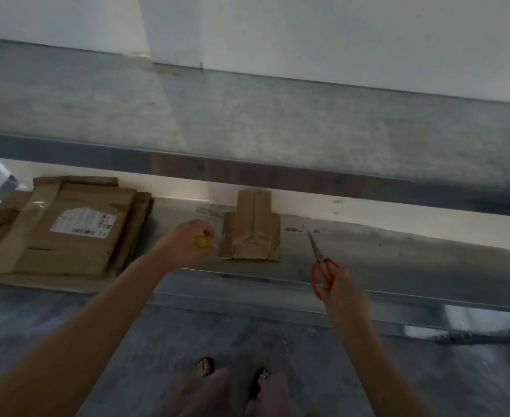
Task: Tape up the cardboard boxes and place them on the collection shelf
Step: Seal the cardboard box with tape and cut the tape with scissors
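I count one small cardboard box (pixel 252 228) on the lower shelf (pixel 398 254). Just left of it, the left hand (pixel 184 245) curls round one yellow object (pixel 202 241) (too blurred to name). Right of it, the right hand (pixel 345 291) grips one pair of red-handled scissors (pixel 323 266). Far left lies one pile of flattened cartons (pixel 67 233).

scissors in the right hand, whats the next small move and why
Probably lay the scissors on the shelf, right of the box. The right hand grips them with blades pointing at the shelf, and the left hand holds a small yellow thing, so neither is free. The box stands with flaps sticking out, wanting a hand to fold them.
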Motion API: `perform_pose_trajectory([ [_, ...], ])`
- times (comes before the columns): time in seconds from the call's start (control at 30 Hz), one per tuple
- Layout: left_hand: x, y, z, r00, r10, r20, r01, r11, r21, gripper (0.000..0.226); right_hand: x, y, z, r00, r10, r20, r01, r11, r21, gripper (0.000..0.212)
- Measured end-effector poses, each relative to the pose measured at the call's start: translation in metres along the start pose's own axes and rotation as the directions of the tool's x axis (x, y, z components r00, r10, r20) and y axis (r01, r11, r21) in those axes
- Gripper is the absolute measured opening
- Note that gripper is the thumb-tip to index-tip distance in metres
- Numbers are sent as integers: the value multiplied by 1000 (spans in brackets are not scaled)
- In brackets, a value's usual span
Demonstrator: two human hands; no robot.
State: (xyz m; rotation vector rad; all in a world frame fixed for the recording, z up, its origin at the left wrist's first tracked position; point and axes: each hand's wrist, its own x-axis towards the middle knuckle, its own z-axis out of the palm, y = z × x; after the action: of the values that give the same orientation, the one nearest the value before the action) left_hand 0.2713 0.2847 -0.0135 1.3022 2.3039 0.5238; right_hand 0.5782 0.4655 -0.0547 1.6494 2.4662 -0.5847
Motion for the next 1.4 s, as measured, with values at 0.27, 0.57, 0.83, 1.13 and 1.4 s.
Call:
perform_pose_trajectory([
  [0.27, 7, -10, -17, 989, 114, 94, -116, 993, 19, 22, -110, -80, 39, 993, -62, 98, 22, 932, 362, 52],
  [0.57, 10, -16, -25, 974, 173, 147, -176, 984, 9, 22, -103, -146, 79, 906, -104, 410, -297, 535, 791, 14],
  [0.83, 13, -14, -26, 965, 214, 154, -221, 975, 30, 23, -96, -164, 67, 912, -92, 401, -315, 472, 823, 14],
  [1.13, 17, -11, -23, 966, 196, 171, -206, 978, 43, 20, -87, -159, 71, 935, -51, 350, -283, 488, 826, 18],
  [1.4, 15, -18, -11, 975, 126, 184, -141, 988, 70, 23, -74, -157, 78, 952, 44, 302, -268, 597, 756, 36],
])
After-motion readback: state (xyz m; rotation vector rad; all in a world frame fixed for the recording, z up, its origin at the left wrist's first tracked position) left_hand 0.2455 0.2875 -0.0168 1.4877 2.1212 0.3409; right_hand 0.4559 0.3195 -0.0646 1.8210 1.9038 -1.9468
